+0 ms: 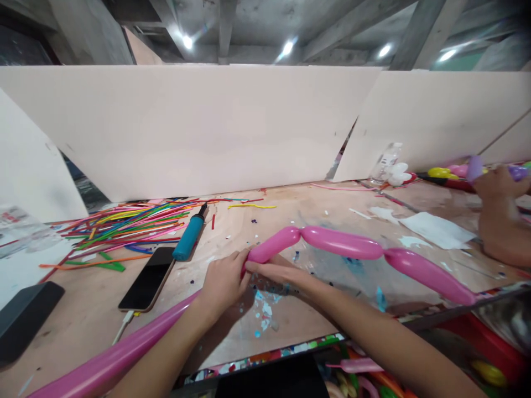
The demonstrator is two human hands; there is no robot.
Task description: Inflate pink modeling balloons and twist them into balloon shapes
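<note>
A long pink modelling balloon (340, 242) runs across the table in front of me. To the right of my hands it is twisted into three segments, the last one reaching the table's front edge. On the other side a long untwisted length passes under my left forearm to the lower left. My left hand (224, 279) is closed around the balloon near the table's middle. Close against it, my right hand (271, 271) pinches the balloon at the same spot, its fingers partly hidden.
Left of my hands lie a teal hand pump (189, 237), a phone (148, 279) on a cable, a dark box (29, 320) and a heap of uninflated balloons (133, 224). At right are a bottle (385, 163), paper (437, 229) and another person's arm (501, 221). White boards (207, 127) stand behind.
</note>
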